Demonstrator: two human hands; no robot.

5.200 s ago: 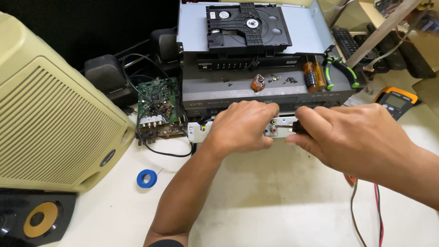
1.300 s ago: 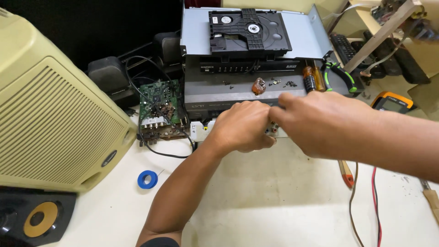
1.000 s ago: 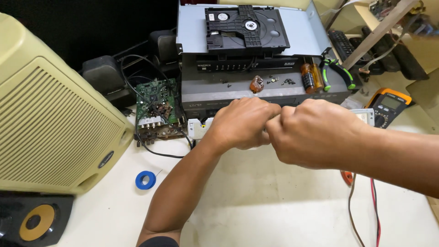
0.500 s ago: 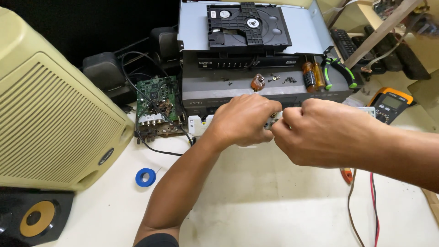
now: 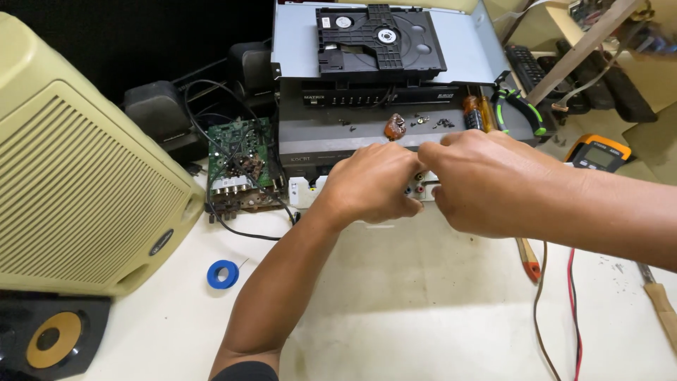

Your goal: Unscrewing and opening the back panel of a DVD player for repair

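White connector panel (image 5: 310,190) with round jacks, lying flat on the table, mostly hidden under hands

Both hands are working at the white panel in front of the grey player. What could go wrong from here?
The loose screws on the grey player might roll off if it is jolted. The left hand and right hand hide the white panel, so its jacks could get strained unseen.
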